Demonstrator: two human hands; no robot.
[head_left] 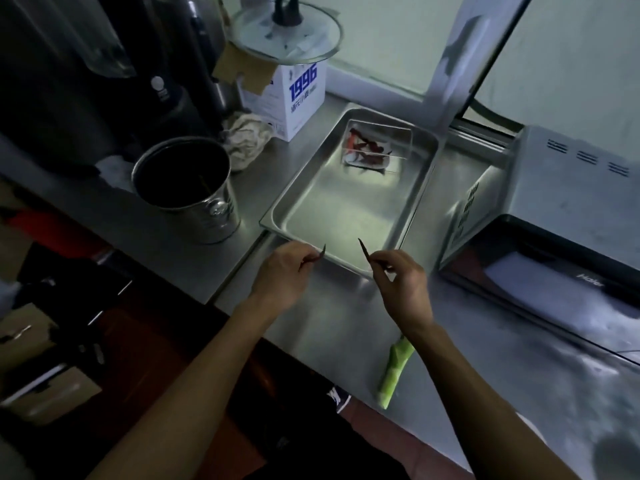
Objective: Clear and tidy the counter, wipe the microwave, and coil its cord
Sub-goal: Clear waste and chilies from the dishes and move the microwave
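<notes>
My left hand (284, 271) pinched a curved dried chilli (316, 257); my right hand (403, 285) pinched a straight one (364, 249), both above the steel tray's (332, 209) near rim, microwave (568, 216) at right.

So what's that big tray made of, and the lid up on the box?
The tray looks like brushed stainless steel: grey, with soft blurry reflections and rolled edges. The lid on the box seems to be clear glass with a metal rim and a dark knob, probably plastic; you can see through it.
</notes>
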